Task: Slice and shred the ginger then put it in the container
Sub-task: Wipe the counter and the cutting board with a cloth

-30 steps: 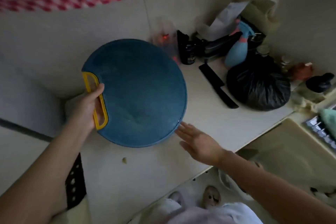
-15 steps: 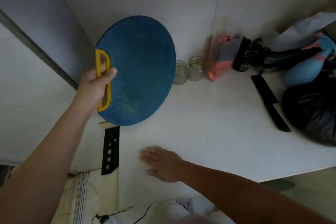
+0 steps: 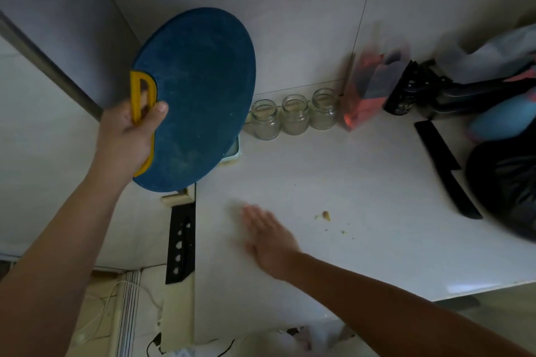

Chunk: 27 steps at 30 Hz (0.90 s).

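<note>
Upper left: left hand (image 3: 130, 136) clamped round the yellow handle (image 3: 135, 95) of a tilted blue cutting board (image 3: 200, 90). Lower centre: right hand (image 3: 269, 238) blurred, fingers straight, at the white counter (image 3: 362, 177). Right of it, on the counter, a small ginger scrap (image 3: 326, 215).

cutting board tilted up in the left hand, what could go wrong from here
1. The left hand holds the cutting board only by its yellow handle, so it might slip or swing.
2. The board's edge looks close to three open jars and could knock them over.
3. The right hand is open, low over the counter, and could get caught if the board comes down there.
</note>
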Motion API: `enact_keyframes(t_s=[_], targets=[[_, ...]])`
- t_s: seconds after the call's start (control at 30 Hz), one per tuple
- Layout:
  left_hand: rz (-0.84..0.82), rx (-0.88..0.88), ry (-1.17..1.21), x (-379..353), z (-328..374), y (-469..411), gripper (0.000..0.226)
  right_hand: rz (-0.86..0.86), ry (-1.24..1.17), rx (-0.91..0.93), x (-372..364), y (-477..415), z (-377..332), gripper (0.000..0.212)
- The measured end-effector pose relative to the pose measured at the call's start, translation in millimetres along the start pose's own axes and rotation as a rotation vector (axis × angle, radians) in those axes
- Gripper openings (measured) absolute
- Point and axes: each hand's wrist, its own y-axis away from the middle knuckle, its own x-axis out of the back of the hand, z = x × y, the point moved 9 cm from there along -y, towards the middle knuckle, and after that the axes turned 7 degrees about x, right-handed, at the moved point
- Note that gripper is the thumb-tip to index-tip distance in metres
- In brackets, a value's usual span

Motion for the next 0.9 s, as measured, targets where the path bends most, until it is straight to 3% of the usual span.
enact_keyframes(t_s=[0.07, 0.17, 0.23, 0.3, 0.4, 0.57, 0.63, 0.7, 0.9], targets=[[0.005, 0.000, -0.014, 2.6, -4.3, 1.0, 0.040, -0.073, -0.016, 0.111, -16.5, -27.4, -32.1, 0.062], [0.015, -0.007, -0.007, 4.1, -6.6, 3.0, 0.042, -0.118, -0.013, 0.145, -37.0, -40.1, -47.8, 0.067], [0.017, -0.016, -0.018, 2.5, -6.7, 5.8, 0.036, -0.051, -0.034, 0.066, -35.6, -32.5, -28.4, 0.085], [-0.012, 0.004, 0.012, -1.4, -7.6, 6.2, 0.036, 0.043, -0.063, -0.073, -21.7, -16.7, 9.2, 0.088], [-0.073, 0.077, 0.104, -15.6, -2.4, 6.6, 0.008, 0.124, -0.042, -0.269, -1.3, 14.4, 65.6, 0.091], [-0.272, 0.126, 0.161, -65.0, 12.7, 9.5, 0.013, 0.255, -0.076, -0.496, 11.4, 60.0, 107.5, 0.101], [-0.346, 0.115, 0.147, -87.0, 18.1, 11.5, 0.019, 0.278, -0.062, -0.550, 15.1, 79.4, 123.0, 0.099], [-0.407, 0.113, 0.136, -108.1, 24.2, 14.8, 0.039, 0.297, -0.040, -0.597, 19.6, 100.5, 138.7, 0.096], [-0.550, 0.159, 0.133, -160.7, 24.4, 17.2, 0.018, 0.363, -0.056, -0.735, 34.2, 157.7, 172.8, 0.081]])
